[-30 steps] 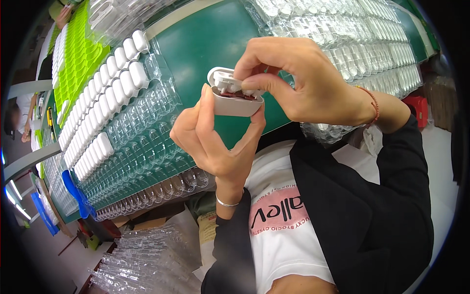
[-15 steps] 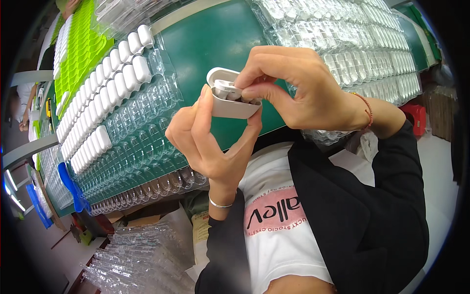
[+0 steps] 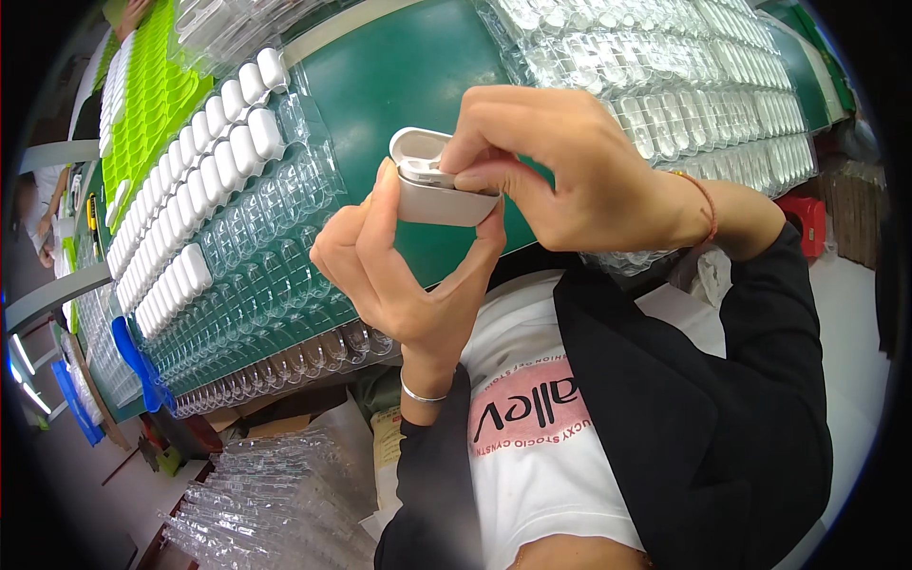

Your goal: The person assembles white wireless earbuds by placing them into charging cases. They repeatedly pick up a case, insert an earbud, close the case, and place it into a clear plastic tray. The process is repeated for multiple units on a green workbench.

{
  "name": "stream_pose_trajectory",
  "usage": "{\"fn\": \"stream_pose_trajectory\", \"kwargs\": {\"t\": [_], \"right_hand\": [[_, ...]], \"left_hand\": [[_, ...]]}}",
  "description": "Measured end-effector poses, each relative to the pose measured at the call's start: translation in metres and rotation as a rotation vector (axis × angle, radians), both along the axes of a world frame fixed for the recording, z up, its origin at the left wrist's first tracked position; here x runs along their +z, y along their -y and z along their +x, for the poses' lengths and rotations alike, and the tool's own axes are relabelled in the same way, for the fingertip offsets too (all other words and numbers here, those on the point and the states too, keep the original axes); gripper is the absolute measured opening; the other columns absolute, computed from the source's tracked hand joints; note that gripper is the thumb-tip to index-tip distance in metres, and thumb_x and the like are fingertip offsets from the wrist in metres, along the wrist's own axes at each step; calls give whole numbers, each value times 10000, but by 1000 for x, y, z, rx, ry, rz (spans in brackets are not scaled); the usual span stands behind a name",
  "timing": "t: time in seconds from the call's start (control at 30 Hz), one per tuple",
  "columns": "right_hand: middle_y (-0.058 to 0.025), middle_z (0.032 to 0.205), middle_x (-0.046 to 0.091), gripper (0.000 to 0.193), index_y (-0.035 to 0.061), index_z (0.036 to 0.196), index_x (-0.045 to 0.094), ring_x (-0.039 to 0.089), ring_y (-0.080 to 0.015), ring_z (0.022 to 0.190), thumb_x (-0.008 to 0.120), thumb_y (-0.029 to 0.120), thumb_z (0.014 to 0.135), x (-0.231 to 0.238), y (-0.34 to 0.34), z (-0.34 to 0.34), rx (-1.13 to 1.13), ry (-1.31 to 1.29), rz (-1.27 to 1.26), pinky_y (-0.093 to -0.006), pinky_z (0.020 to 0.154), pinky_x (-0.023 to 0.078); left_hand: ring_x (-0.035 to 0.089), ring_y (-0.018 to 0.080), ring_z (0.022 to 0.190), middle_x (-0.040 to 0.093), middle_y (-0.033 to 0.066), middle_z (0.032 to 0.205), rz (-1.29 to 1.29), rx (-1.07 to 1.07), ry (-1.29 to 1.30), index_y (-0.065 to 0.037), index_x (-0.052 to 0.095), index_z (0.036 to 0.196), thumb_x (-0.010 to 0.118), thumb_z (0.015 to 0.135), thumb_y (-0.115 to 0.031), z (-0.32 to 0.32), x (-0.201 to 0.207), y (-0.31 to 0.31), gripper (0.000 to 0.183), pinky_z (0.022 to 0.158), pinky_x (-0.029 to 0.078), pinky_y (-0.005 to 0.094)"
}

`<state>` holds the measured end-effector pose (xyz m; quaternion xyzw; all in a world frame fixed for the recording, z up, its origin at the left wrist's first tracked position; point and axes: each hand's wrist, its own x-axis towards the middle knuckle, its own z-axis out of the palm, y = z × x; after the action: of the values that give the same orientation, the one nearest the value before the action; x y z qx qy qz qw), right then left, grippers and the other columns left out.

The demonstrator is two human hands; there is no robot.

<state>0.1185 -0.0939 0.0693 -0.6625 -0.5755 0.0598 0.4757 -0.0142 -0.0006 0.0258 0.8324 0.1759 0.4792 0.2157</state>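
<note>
My left hand [image 3: 404,290] grips a small white earbud charging case [image 3: 442,206], its thumb and fingers at the two ends. The rounded lid is flipped up. Above the case, my right hand [image 3: 560,161] pinches a white inner insert [image 3: 425,174] at the case's mouth, thumb and forefinger pressed together. That insert sits low in the opening; the right fingers hide part of it and the case's far end. Both hands are over the front edge of the green table [image 3: 408,66].
On the left, clear plastic trays [image 3: 275,204] hold rows of white cases [image 3: 214,171]. More filled clear trays [image 3: 665,85] lie at the right. A bright green mat [image 3: 157,104] is at the far left, near a blue strap-like piece [image 3: 142,366]. Stacked clear trays [image 3: 271,503] stand below the table.
The white insert has gone from standing tilted above the case to sitting lower in its opening. Both hands have shifted slightly left, with the right fingers still pinching the insert.
</note>
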Motion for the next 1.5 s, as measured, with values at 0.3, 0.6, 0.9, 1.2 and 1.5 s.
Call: {"fn": "stream_pose_trajectory", "kwargs": {"t": [0.3, 0.6, 0.9, 1.2, 1.5], "right_hand": [[-127, 800, 633, 43, 8, 832, 608, 635, -325, 722, 638, 10, 801, 4, 0, 1, 11, -19, 30, -382, 637, 497], [-126, 807, 638, 40, 6, 826, 611, 637, -327, 729, 642, 12, 800, 5, 1, 1, 44, -100, -65, -382, 642, 500], [-115, 790, 629, 42, 14, 824, 612, 627, -338, 720, 626, -10, 793, 0, -2, 1, 31, -26, -20, -386, 626, 490], [-133, 768, 611, 55, 1, 820, 599, 622, -332, 733, 633, -7, 777, 2, -4, -7, 13, -119, -13, -387, 639, 484], [-99, 810, 610, 120, -21, 893, 633, 607, -214, 708, 632, -101, 803, 13, 3, -1, 58, -331, -96, -297, 627, 466]], "left_hand": [[517, 252, 887, 574, 85, 997, 8, 9, -13, 11, 593, 1205, 900, 580, -141, -4, 0, 0, 713, 770, 424, 366], [536, 259, 882, 582, 74, 1002, 32, 7, -13, 6, 615, 1181, 892, 552, -126, -4, -1, 0, 700, 776, 421, 370], [529, 264, 869, 566, 93, 993, 19, 5, -9, 16, 610, 1180, 885, 552, -93, -1, 0, 0, 694, 746, 441, 367], [514, 259, 855, 519, 103, 985, -25, 18, 11, 25, 575, 1207, 908, 550, -118, -3, -3, 2, 750, 727, 446, 357], [508, 256, 888, 488, 102, 1000, -112, -37, -44, 19, 554, 1236, 938, 544, -153, -17, 1, 4, 810, 738, 438, 355]]}}
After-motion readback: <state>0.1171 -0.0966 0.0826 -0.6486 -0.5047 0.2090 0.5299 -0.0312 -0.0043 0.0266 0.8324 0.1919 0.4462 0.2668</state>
